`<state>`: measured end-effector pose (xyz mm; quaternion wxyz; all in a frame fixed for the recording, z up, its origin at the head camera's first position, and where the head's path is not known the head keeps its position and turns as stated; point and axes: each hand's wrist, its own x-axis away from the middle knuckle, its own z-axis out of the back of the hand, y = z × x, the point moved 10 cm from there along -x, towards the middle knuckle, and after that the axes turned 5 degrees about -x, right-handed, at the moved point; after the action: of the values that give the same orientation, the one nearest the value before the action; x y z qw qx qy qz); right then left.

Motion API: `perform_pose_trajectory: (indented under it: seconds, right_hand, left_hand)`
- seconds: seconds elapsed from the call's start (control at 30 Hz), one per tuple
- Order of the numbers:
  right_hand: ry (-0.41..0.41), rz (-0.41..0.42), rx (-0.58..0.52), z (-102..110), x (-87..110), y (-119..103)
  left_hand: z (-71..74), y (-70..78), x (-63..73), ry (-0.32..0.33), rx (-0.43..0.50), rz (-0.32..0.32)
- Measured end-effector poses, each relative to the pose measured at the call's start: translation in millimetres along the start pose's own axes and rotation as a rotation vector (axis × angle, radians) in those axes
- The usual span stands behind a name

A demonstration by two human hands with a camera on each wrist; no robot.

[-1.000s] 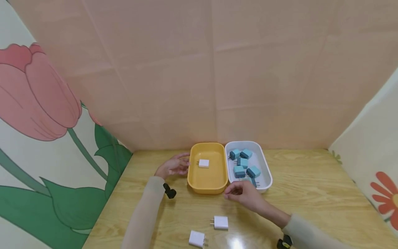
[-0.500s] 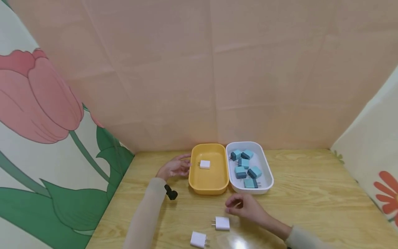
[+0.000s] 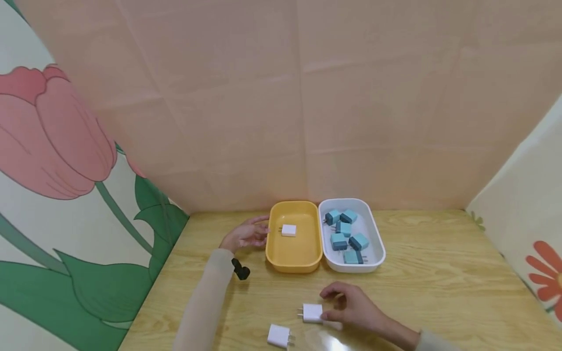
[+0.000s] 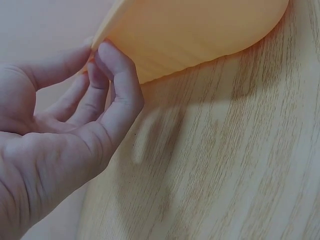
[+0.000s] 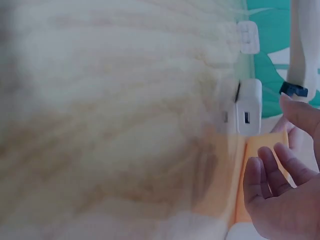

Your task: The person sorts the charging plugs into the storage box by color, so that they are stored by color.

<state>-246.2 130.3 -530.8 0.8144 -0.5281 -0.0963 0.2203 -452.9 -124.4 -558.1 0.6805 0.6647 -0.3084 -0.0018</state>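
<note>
My left hand [image 3: 247,236] is at the left side of the yellow tray [image 3: 293,267]; in the left wrist view its thumb and fingertips pinch the tray's rim. Inside that tray lies one white USB charger plug [image 3: 288,230]. Just beside a second white charger plug [image 3: 312,313] on the table, my right hand [image 3: 354,308] has thumb and fingers spread apart. The right wrist view has this charger [image 5: 249,107] with its USB port facing the camera, and a gap between it and the fingers. A third white charger plug [image 3: 278,336] lies nearer the front.
Against the yellow tray's right side stands a white tray [image 3: 378,248] with several blue charger plugs [image 3: 344,229] in it. Both sit on a wooden table [image 3: 430,258], close to a pinkish cloth backdrop [image 3: 303,112]. Light glares off the table near the front.
My right hand has moved from the front of the white tray down towards the nearer charger plug, and its fingers have spread. The left hand stays at the yellow tray.
</note>
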Motion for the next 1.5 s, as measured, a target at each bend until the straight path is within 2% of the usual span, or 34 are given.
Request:
perform_pose_trajectory:
  seconds: [0.17, 0.33, 0.47, 0.67, 1.03, 1.23, 1.5]
  right_hand:
    - [-0.029, 0.015, 0.015, -11, 4.9, -1]
    - [-0.046, -0.014, -0.019, -19, 8.3, 1]
    - [-0.030, -0.006, -0.013, -20, 8.8, 2]
    - [-0.016, -0.014, 0.017, -20, 7.3, 2]
    - [-0.064, -0.059, 0.050, -25, 3.4, 5]
    - [-0.065, -0.042, 0.071, -25, 1.9, 2]
    - [-0.058, -0.030, 0.083, -25, 2.0, 1]
  left_hand:
    - [-0.4, 0.5, -0.7, 0.004, -0.009, -0.001]
    - [-0.7, -0.9, -3.1, 0.024, -0.020, 0.011]
    - [0.9, -3.4, -5.9, 0.034, 0.000, 0.019]
    - [1.7, -2.6, -4.3, 0.016, 0.012, 0.009]
    - [2.4, -2.4, -0.1, 0.008, 0.014, 0.012]
    - [3.1, -3.6, -0.8, 0.004, 0.043, 0.005]
    - [1.6, -2.7, 0.1, -0.008, 0.032, 0.008]
